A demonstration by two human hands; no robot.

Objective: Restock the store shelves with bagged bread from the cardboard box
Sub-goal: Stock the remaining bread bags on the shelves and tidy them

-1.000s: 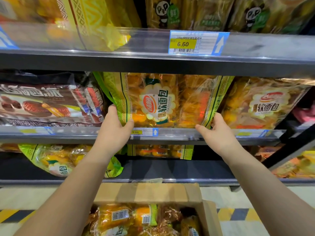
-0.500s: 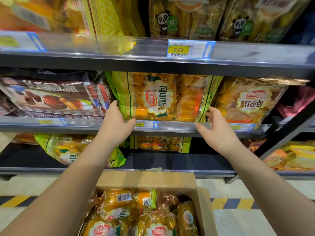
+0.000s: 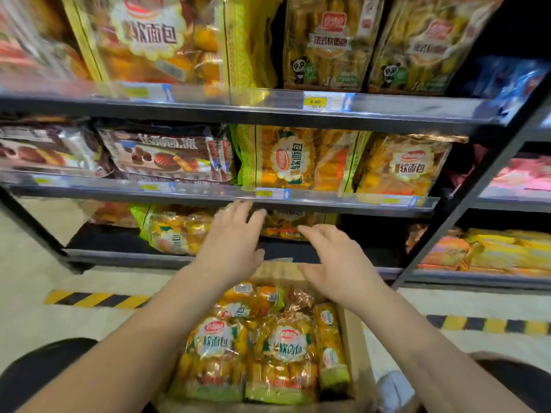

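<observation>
While left hand [image 3: 231, 248] and right hand [image 3: 337, 269] hover over the cardboard box [image 3: 354, 353], fingers [image 3: 238, 211] are splayed wide, holding nothing. Bread bags [image 3: 217, 353] sit inside it, below them, not touching.

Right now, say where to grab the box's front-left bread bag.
From above, by its near green end: the front-left bread bag lies flat, label up, pressed against the neighbouring bag, so its sides likely offer no grip.
</observation>
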